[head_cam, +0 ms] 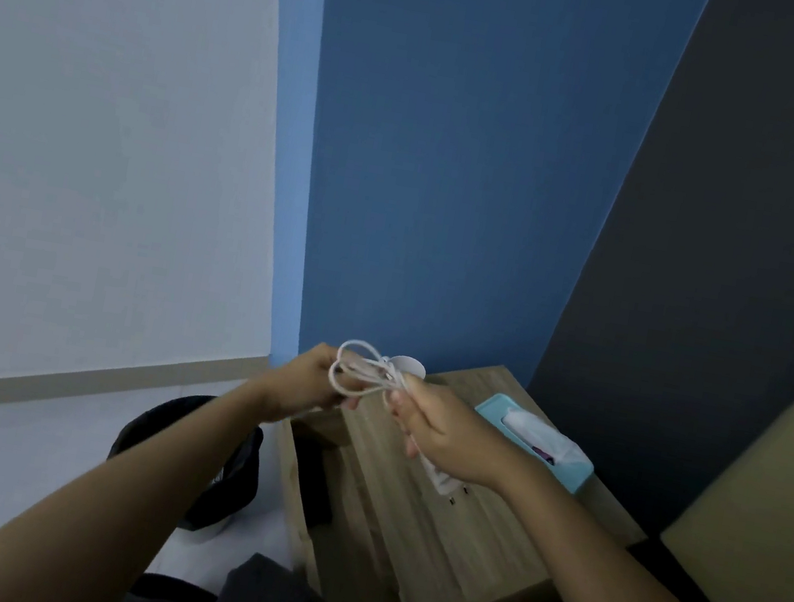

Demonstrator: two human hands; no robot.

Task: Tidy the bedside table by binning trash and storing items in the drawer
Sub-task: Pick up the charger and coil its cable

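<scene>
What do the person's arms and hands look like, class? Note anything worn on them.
The left hand and right hand wear no gloves, and no ring, watch or bracelet shows on the parts in view. The left arm and right arm are bare to the frame edge, with no sleeves visible.

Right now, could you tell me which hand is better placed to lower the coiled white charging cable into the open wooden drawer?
Probably left. The left hand holds the white cable loops above the wooden drawer's dark opening, while the right hand, gripping the white charger plug, sits over the wooden tabletop.
</scene>
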